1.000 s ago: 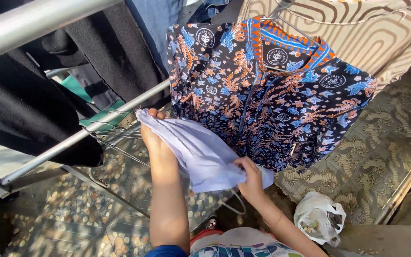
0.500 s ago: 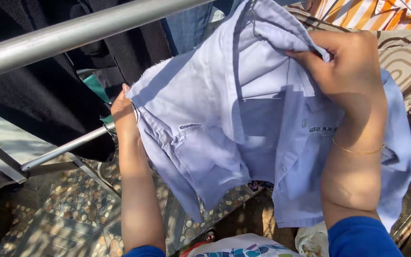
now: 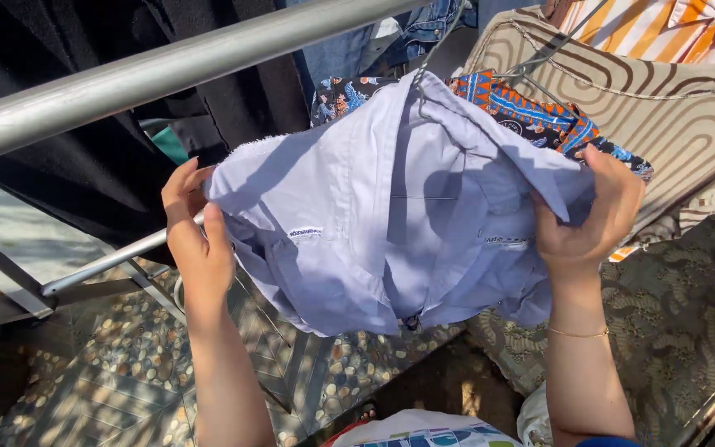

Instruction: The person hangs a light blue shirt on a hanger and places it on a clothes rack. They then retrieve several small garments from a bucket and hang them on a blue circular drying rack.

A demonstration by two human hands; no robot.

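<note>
behind lilac shirt [image 3: 391,207], patterned shirt [image 3: 531,108], metal rail [image 3: 167,70]

A single view — the camera sits on the person's head and looks steeply down and forward along both forearms. It is close: the pale blue shirt [image 3: 391,215] spread between the hands fills the middle of the frame. A metal rack bar [image 3: 167,70] crosses the upper left at a slant, very near the lens. Below, far beneath, the pebble-patterned floor [image 3: 126,364] shows — no second view shares any of it.
</note>
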